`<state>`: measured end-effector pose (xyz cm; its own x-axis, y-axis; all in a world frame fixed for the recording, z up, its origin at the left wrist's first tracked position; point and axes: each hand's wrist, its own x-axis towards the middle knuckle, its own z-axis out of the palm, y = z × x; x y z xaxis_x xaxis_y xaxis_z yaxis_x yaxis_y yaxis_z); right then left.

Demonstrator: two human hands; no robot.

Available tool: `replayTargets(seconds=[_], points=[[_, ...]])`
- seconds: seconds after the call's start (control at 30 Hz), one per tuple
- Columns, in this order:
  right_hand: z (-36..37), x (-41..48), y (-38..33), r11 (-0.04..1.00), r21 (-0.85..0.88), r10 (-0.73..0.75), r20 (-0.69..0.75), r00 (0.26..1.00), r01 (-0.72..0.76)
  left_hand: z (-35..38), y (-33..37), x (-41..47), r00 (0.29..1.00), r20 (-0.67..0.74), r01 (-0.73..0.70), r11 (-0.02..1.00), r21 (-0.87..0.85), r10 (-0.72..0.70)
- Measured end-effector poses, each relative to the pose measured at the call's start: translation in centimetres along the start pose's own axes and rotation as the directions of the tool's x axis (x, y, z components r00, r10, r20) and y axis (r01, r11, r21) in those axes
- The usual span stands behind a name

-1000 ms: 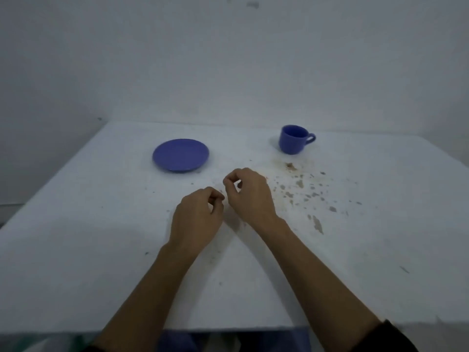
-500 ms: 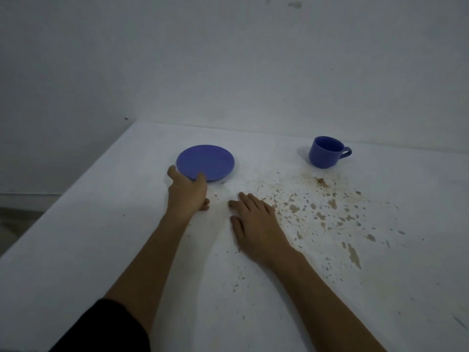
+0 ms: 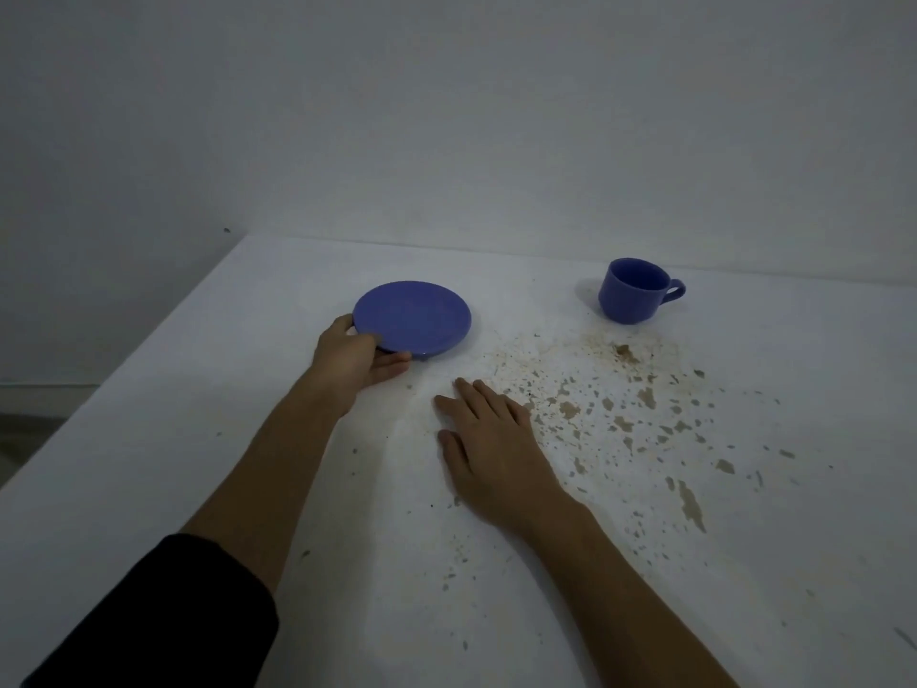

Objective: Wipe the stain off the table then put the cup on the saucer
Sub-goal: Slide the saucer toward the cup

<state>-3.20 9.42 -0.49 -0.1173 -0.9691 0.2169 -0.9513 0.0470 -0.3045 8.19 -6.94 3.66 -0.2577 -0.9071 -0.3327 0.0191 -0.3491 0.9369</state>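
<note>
A blue saucer [image 3: 414, 315] sits at the centre-left of the white table [image 3: 149, 464]. My left hand [image 3: 355, 360] grips its near-left rim, thumb on top and fingers under the edge. A blue cup [image 3: 632, 290] stands upright at the back right, handle pointing right. Brown stain specks [image 3: 620, 414] are scattered over the table between the cup and my right hand [image 3: 496, 449]. That hand lies flat on the table, palm down, fingers apart, at the stain's left edge. No cloth is in view.
A plain grey wall [image 3: 446, 116] rises right behind the table's far edge. The table's left edge runs diagonally from the back corner toward me, with floor [image 3: 25, 434] beyond it.
My left hand has closed on the saucer's near rim, and the saucer's near edge looks slightly lifted. My right hand has stayed flat on the table.
</note>
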Motion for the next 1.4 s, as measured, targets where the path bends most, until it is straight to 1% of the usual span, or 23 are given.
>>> replayTargets(seconds=[0.23, 0.47, 0.7, 0.8, 0.9, 1.0, 1.07, 1.13, 1.17, 1.2, 1.23, 1.27, 1.33, 1.4], points=[[0.0, -0.2, 0.1, 1.000, 0.014, -0.009, -0.025, 1.000, 0.009, 5.8, 0.9, -0.1, 0.988, 0.156, 0.000, 0.996, 0.094, -0.015], [-0.2, -0.2, 0.1, 1.000, 0.010, -0.024, -0.027, 0.999, 0.024, 9.4, 0.8, 0.0, 0.965, 0.250, 0.031, 0.978, 0.207, -0.084], [-0.3, -0.2, 0.1, 0.999, 0.021, -0.033, -0.032, 0.999, 0.034, 10.0, 0.5, 0.3, 0.972, 0.223, 0.016, 0.964, 0.266, -0.078], [-0.3, -0.2, 0.1, 0.999, 0.011, -0.037, -0.051, 0.998, 0.038, 9.9, 0.2, 0.1, 0.973, 0.217, 0.004, 0.952, 0.308, -0.074], [-0.2, -0.1, 0.1, 0.999, 0.020, -0.042, -0.069, 0.997, 0.043, 9.7, 0.1, 0.1, 0.973, 0.222, -0.002, 0.950, 0.314, -0.071], [-0.3, -0.1, 0.2, 0.996, 0.068, -0.048, -0.088, 0.995, 0.054, 9.7, 0.0, -0.3, 0.981, 0.189, -0.044, 0.926, 0.376, -0.030], [-0.5, -0.2, 0.6, 0.990, 0.129, -0.048, -0.112, 0.993, 0.062, 9.4, -0.2, -0.8, 0.991, 0.125, -0.090, 0.900, 0.427, 0.040], [-0.9, -0.4, 1.2, 0.978, 0.197, -0.035, -0.131, 0.991, 0.060, 8.6, -0.7, -1.6, 0.983, 0.061, -0.182, 0.857, 0.482, 0.174], [-1.2, -0.5, 1.6, 0.971, 0.234, -0.023, -0.142, 0.990, 0.056, 8.2, -1.2, -2.2, 0.961, 0.047, -0.253, 0.804, 0.538, 0.271], [-1.6, -0.5, 2.1, 0.964, 0.260, -0.008, -0.154, 0.988, 0.049, 7.8, -1.7, -2.9, 0.928, 0.056, -0.325, 0.728, 0.603, 0.368], [-1.9, -0.6, 2.5, 0.962, 0.269, 0.012, -0.168, 0.986, 0.034, 7.5, -2.3, -3.7, 0.890, 0.087, -0.391, 0.651, 0.650, 0.448], [-2.2, -0.7, 3.1, 0.965, 0.262, 0.039, -0.182, 0.983, 0.010, 7.3, -2.9, -4.6, 0.856, 0.133, -0.449, 0.591, 0.671, 0.499], [-2.8, -0.7, 4.2, 0.972, 0.226, 0.104, -0.204, 0.973, -0.056, 7.5, -4.2, -6.4, 0.806, 0.224, -0.530, 0.500, 0.685, 0.548], [-3.3, -0.9, 5.3, 0.969, 0.206, 0.181, -0.226, 0.957, -0.134, 7.8, -5.5, -7.7, 0.775, 0.284, -0.561, 0.409, 0.720, 0.564]])
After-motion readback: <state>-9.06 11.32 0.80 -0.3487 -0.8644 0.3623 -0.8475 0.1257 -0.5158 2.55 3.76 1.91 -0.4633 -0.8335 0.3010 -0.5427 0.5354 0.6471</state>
